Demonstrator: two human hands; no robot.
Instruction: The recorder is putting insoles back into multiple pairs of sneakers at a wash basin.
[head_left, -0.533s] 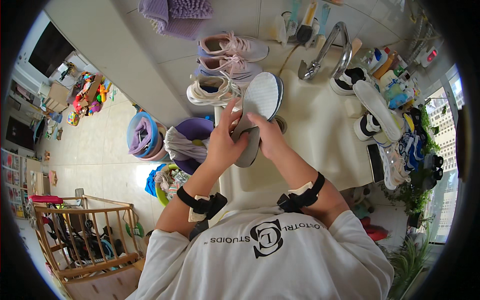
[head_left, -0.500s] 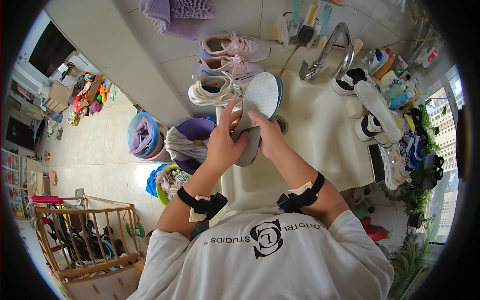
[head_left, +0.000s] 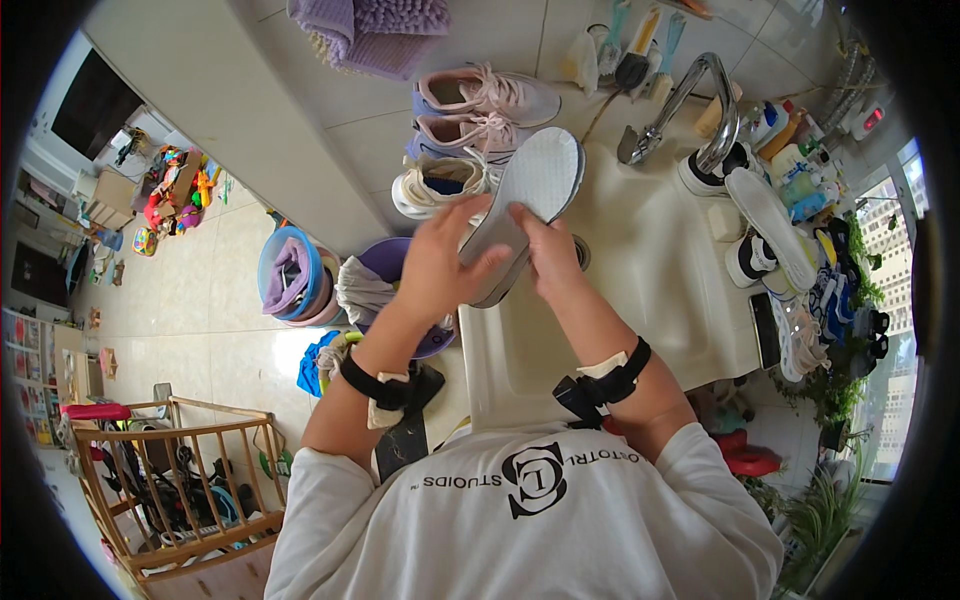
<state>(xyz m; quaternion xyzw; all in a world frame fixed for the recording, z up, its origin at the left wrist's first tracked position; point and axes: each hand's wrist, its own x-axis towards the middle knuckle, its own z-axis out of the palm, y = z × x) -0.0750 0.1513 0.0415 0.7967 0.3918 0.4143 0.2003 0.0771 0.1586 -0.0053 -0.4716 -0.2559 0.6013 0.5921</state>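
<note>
The long, flat insole with a white textured forepart and a smooth grey heel half [head_left: 540, 180] slants between the two hands, its wide toe end reaching beyond the fingers. The bare right hand [head_left: 550, 255] grips it at the right edge, thumb laid on the upper face, the other fingers mostly out of sight. The bare left hand [head_left: 435, 265] is spread at the opposite edge, thumb well apart from the fingers and closed on nothing; whether its fingertips touch the insole cannot be told. A darker rim shows along the heel half, so there may be a second layer underneath.

With the right hand bearing the hold, a firm but flat pinch seems best, thumb pressing broadly so that the thin sheet does not crease. The left palm could support the heel end, near its own thumb, before the right grip is changed. If there are two layers, pinch both edges together, or the lower one may slide free. Sideways swings should be small: the cream shoe with a dark blue lining [head_left: 432, 190] sits just beyond the left fingers, and the pale, glossy basin [head_left: 660, 300] opens to the right of the right hand
</note>
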